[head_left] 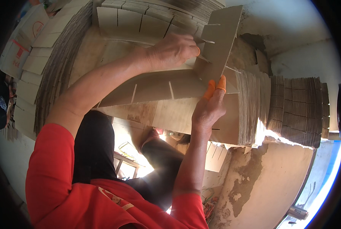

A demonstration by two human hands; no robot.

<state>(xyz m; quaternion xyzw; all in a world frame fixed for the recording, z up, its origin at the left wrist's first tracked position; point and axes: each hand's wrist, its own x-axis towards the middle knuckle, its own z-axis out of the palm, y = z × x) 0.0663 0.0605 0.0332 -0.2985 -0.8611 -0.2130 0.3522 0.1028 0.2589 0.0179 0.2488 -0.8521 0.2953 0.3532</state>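
My left hand (174, 51) is closed, with an orange finger cot on one finger, against the slotted edge of a raised cardboard divider strip (225, 30). What its fingertips pinch is partly hidden, but it looks like a piece of cardboard meeting that strip. Orange cots also cover two fingertips of my right hand (209, 108), which pinches the strip's lower end. Below my left forearm a long slotted cardboard panel (151, 91) stretches across the table and meets the raised strip near my right hand.
Stacked cardboard sheets (60, 72) line the left side. More slotted cardboard (132, 23) stands at the back. To the right are a pile of upright sheets (248, 107) and bundled slotted strips (296, 108). A wooden tabletop (174, 114) lies above my knees.
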